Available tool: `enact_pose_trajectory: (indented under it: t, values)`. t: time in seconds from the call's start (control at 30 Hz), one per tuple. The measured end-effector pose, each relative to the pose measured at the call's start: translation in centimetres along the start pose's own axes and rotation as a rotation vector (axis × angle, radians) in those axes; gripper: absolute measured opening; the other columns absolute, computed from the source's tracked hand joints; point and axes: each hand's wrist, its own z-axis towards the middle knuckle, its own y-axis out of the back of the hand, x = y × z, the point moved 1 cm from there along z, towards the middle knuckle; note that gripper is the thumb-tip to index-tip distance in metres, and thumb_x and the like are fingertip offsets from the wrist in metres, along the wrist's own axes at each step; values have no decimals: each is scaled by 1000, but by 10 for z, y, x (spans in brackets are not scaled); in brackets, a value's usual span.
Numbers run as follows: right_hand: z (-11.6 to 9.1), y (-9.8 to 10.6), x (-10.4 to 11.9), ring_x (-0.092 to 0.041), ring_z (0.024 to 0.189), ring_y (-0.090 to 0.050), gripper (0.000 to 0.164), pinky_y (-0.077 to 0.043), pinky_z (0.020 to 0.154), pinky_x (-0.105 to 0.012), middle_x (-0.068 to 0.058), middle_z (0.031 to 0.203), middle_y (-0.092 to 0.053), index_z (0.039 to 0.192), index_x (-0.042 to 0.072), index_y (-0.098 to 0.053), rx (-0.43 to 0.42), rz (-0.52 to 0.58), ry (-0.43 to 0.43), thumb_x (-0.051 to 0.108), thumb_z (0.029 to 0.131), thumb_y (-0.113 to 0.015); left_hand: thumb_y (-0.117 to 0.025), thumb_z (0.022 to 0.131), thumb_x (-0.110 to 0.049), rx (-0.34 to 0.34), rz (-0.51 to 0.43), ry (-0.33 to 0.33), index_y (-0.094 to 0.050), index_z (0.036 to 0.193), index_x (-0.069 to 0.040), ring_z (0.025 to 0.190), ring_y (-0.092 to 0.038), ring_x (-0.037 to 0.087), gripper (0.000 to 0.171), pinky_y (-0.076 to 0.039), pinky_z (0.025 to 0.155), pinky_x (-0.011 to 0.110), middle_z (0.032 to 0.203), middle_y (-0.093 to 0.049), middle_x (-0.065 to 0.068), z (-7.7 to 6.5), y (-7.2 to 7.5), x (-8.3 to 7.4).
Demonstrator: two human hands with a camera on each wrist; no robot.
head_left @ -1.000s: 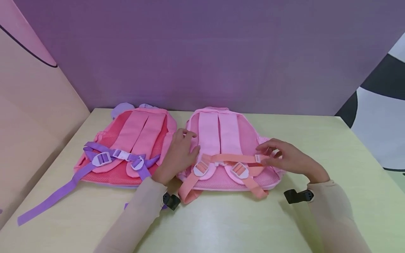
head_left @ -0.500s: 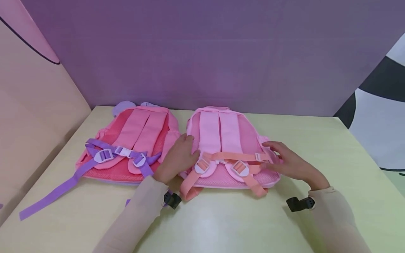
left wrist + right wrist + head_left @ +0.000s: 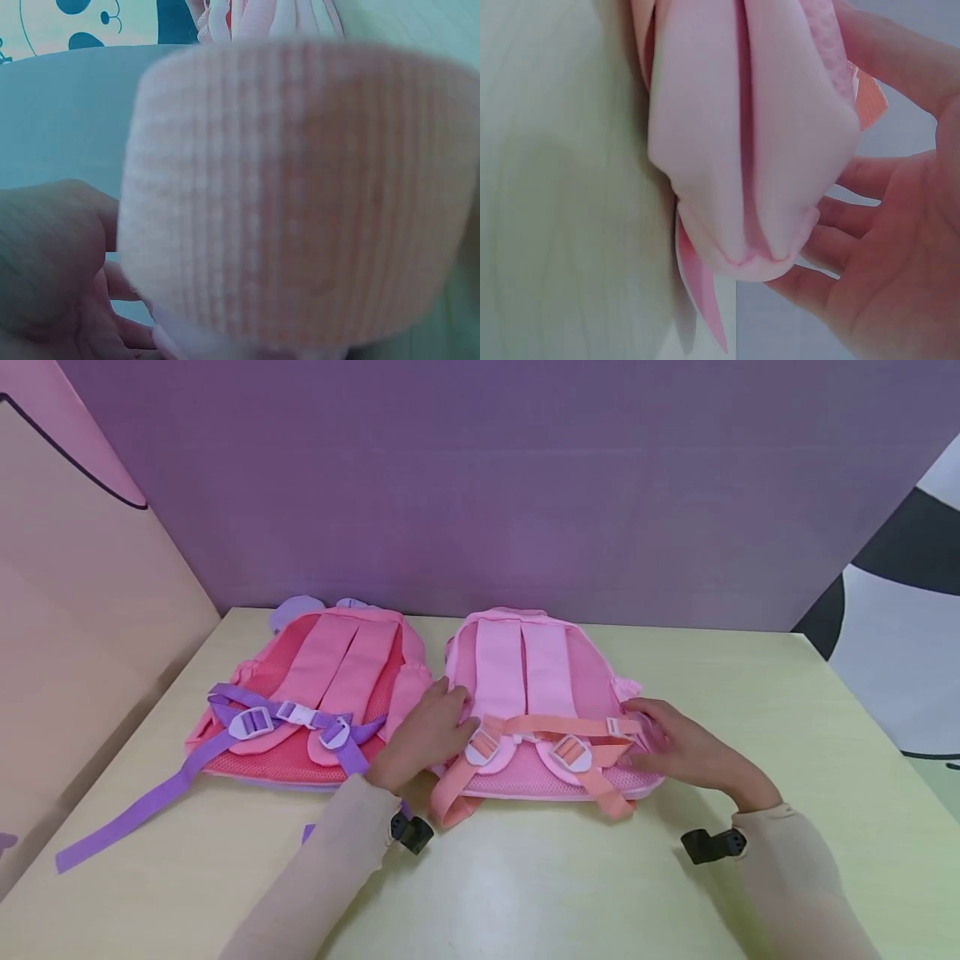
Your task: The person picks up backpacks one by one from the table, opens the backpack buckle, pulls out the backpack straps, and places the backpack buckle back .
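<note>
So, pale table point(image 3: 495, 893), purple wall point(image 3: 510, 493) behind; right hand point(image 3: 693, 747) grips the pink backpack point(image 3: 547, 672), left hand point(image 3: 426, 733) at its edge, can't tell if gripping.

Right grip point(image 3: 693, 745) moved from orange strap point(image 3: 558, 725) onto side of pink backpack point(image 3: 592, 681)

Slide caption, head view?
Person's left grip and right grip flank a light pink backpack beside a darker backpack with purple straps.

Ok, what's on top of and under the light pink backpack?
On the light pink backpack lie its two shoulder straps and orange webbing with white buckles. The left hand and right hand hide parts of its sides. Its downward face and anything beneath it are covered.
</note>
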Motion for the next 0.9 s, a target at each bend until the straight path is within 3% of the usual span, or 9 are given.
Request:
enact_pose_trajectory:
  t: [0.4,0.63,0.9]
  values:
    - [-6,7,-5,-45,125,-34,72,-34,97,-67,-28,138,-34,139,-2,-33,15,-29,19,23,82,-71,-60,90,-17,-24,-33,-34,-59,112,1,105,-52,31,29,-47,90,44,114,-55,22,5,-7,-7]
    - [-8,10,-7,-45,124,-35,73,-35,97,-67,-28,137,-35,139,-2,-34,12,-31,18,22,82,-72,-61,90,-18,-16,-50,-14,-58,115,0,107,-50,29,31,-49,90,42,115,-53,20,6,-8,-11]
    - [-12,18,-11,-47,125,-35,77,-39,94,-65,-29,139,-34,140,-3,-33,12,-75,-46,23,79,-73,-59,91,-21,-8,-58,-30,-59,117,0,111,-50,30,33,-48,91,41,120,-54,20,7,-12,-17]
